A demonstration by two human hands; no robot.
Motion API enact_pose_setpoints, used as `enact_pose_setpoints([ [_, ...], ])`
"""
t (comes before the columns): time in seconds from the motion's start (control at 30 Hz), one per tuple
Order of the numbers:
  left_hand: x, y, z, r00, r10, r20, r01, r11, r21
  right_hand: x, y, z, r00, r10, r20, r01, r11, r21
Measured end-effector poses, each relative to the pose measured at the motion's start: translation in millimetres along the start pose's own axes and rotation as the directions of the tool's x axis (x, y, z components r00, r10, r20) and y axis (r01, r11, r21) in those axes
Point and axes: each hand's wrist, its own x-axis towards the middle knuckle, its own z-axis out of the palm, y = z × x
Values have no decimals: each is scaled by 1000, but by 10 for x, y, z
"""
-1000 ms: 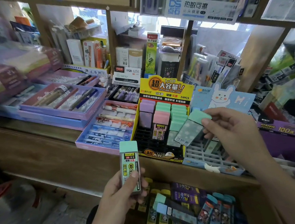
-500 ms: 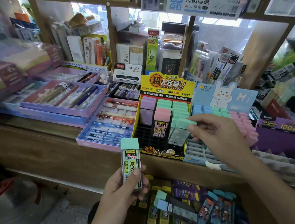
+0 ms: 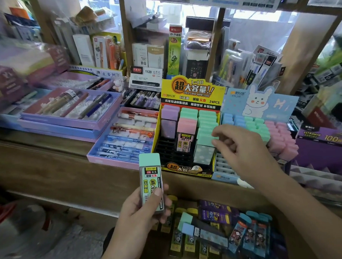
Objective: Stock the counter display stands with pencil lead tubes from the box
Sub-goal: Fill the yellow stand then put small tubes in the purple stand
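Observation:
My left hand (image 3: 140,214) grips a mint-capped pencil lead tube (image 3: 151,182) upright, in front of the counter edge. The yellow display stand (image 3: 192,94) holds purple, pink and mint tubes in three columns. My right hand (image 3: 242,150) reaches to its right column. There its thumb and forefinger pinch the cap of a mint lead tube (image 3: 205,149) that sits in the front slot. To the right stands a blue bunny display stand (image 3: 258,103) with blue, mint and pink tubes. Below the counter, the box (image 3: 216,228) holds several more tubes.
Purple and pink pen trays (image 3: 71,111) and a tray of mechanical pencils (image 3: 125,137) fill the counter on the left. A purple carton (image 3: 328,142) sits at the right. Shelves packed with stationery rise behind the stands. The wooden counter front (image 3: 66,169) runs across below.
My right hand carried its mint tube down and left from above the bunny stand into the yellow stand's right column. My left hand has kept its tube nearly still.

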Motion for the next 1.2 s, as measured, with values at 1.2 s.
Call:
enact_pose_setpoints([
  [1.2, 199, 448, 404, 981, 183, 62, -192, 903, 384, -1330, 643, 132, 429, 531, 731, -670, 729, -137],
])
